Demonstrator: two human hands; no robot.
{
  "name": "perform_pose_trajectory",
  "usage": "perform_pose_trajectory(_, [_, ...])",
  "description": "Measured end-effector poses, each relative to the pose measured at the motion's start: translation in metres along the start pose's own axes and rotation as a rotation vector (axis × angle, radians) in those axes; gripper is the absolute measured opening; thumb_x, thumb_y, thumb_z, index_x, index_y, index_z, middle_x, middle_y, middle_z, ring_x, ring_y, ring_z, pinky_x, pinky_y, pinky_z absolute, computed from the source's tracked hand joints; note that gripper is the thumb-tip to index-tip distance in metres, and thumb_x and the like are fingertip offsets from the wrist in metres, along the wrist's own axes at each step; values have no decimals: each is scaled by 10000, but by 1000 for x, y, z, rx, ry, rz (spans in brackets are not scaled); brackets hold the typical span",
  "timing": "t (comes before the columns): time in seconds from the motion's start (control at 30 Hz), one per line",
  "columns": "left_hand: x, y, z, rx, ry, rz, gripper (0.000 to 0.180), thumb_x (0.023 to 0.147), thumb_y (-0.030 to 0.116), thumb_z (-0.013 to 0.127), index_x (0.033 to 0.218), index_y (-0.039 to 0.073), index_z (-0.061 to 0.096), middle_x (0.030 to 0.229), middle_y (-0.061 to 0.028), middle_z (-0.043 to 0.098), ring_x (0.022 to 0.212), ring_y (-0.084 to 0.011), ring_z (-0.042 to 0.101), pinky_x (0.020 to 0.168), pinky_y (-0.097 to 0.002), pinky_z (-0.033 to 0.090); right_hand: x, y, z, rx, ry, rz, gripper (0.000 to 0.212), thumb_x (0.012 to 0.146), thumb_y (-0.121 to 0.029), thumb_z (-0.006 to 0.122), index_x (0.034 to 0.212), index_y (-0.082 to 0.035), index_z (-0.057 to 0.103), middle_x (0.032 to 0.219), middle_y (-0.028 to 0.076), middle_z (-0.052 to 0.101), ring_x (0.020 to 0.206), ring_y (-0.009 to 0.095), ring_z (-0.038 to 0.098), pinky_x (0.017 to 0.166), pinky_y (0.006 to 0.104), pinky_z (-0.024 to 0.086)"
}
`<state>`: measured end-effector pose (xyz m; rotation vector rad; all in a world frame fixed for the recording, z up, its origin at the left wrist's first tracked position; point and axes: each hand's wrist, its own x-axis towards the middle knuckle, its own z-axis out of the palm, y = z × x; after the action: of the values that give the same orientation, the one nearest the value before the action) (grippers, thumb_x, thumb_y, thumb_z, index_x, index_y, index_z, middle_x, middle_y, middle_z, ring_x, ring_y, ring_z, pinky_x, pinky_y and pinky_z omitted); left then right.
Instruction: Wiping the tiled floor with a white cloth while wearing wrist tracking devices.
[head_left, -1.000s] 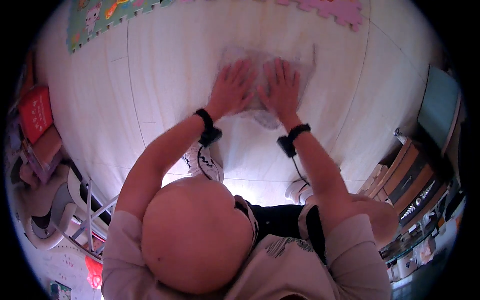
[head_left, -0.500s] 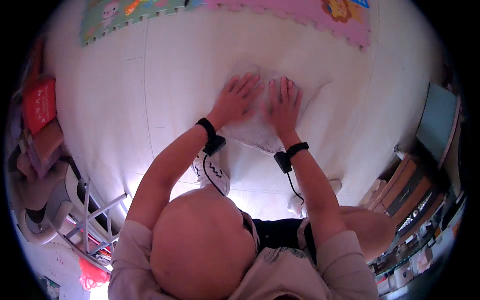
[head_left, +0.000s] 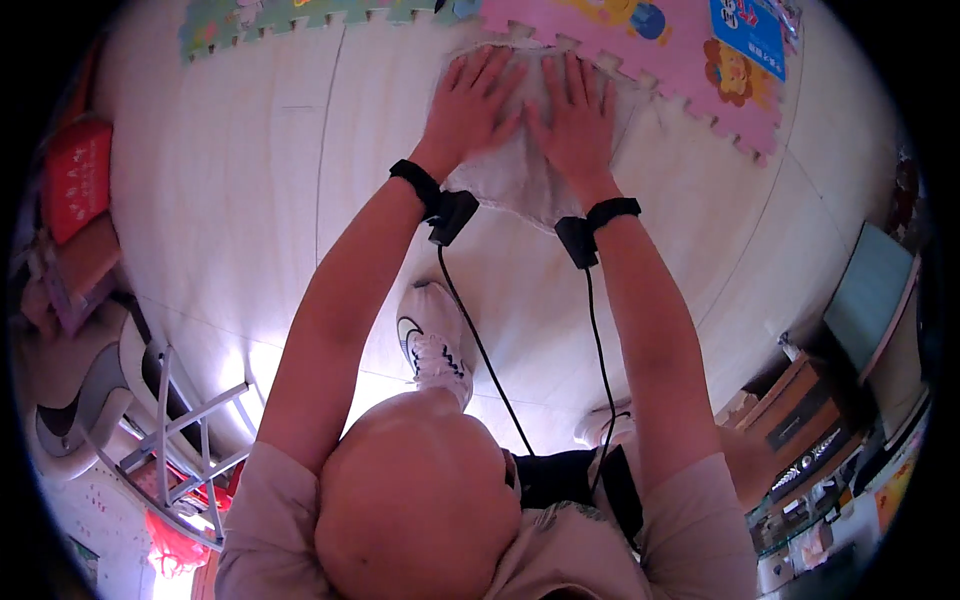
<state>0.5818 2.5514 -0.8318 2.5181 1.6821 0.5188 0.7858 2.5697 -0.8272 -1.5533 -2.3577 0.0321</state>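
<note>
A pale greyish cloth (head_left: 518, 185) lies spread on the light floor in front of me. My left hand (head_left: 467, 108) presses flat on its left part, fingers spread and pointing away from me. On the right part of the cloth rests my right hand (head_left: 574, 122), palm down, fingers also apart. Both arms are stretched out, and the fingertips are close to the cloth's far edge, next to the pink foam mat (head_left: 640, 62). Each wrist wears a black strap with a small black box and a cable. The palms' undersides are hidden.
A green foam mat (head_left: 300, 18) lies at the far left, and a blue sheet (head_left: 750, 35) on the pink mat. Left stand a red box (head_left: 78, 180) and a grey metal frame (head_left: 190, 430). Wooden furniture (head_left: 800, 420) lines the right. My white shoe (head_left: 432, 335) is below the cloth.
Both hands have slid forward, away from me, taking the cloth along to the pink mat's edge. My arms are straighter, and the view has shifted somewhat.
</note>
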Motion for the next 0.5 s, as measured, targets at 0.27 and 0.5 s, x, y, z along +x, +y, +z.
perform_pose_trajectory(0.27, [-24, 18, -12, -38, -64, -22, 670, 1025, 490, 569, 1620, 196, 478, 1707, -116, 398, 1571, -347, 362, 1274, -560, 261, -33, -8, -14, 4, -84, 20, 708, 1016, -566, 567, 1639, -247, 459, 1720, 79, 390, 1583, 298, 352, 1273, 622, 220])
perform_pose_trajectory(0.5, [-90, 83, -20, -119, -232, -53, 740, 1022, 499, 565, 1641, 121, 423, 1742, -178, 306, 1622, -398, 247, 1272, -623, 218, -118, -18, -47, 19, -202, 73, 722, 1003, -546, 598, 1638, -233, 457, 1728, 83, 372, 1579, 313, 346, 1274, 624, 218])
